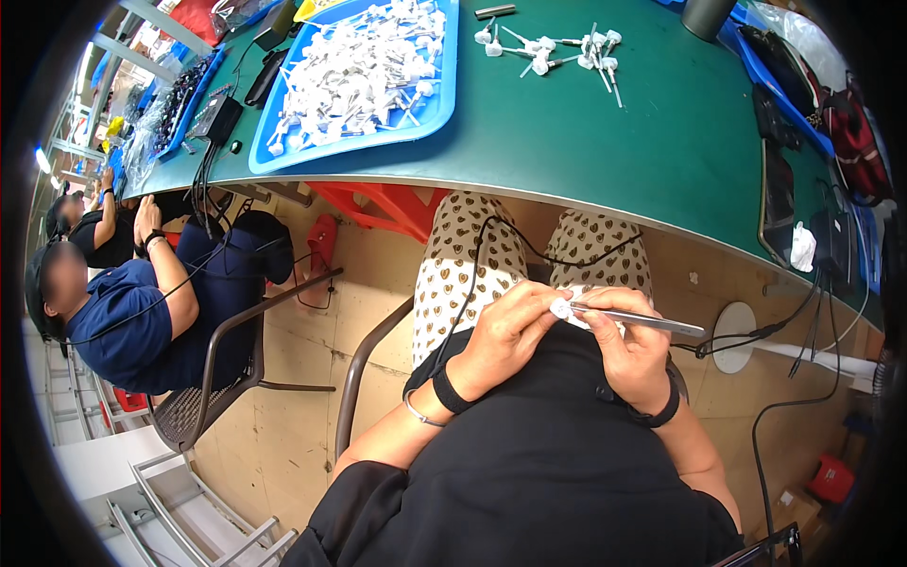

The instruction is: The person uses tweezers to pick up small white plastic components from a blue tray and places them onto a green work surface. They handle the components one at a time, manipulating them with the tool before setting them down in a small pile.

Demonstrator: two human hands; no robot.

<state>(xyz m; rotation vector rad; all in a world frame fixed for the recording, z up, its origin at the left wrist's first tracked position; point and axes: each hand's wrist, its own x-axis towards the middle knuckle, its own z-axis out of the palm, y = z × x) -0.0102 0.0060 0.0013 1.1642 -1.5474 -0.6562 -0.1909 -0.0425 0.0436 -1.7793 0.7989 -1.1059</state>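
Above my lap, my left hand [503,335] is closed, pinching a small white plastic piece [561,308] between thumb and fingertips. Facing it, my right hand [635,359] grips a pair of silver metal tweezers [661,322]. Their tips reach the white piece, while the back end points to the right. Fingers cover part of the piece, so its full shape is hidden. On the table beyond, several loose white nozzle-like parts [540,59] with thin stems lie scattered. A blue tray [357,142] to their left is heaped with similar white parts.
The green table's front edge [567,210] runs across in front of my knees. A short metal cylinder [495,11] lies by the loose parts. At the right are a phone [777,203] and hanging black cables [756,416]. A co-worker [132,312] sits at the left beside a chair [213,402].
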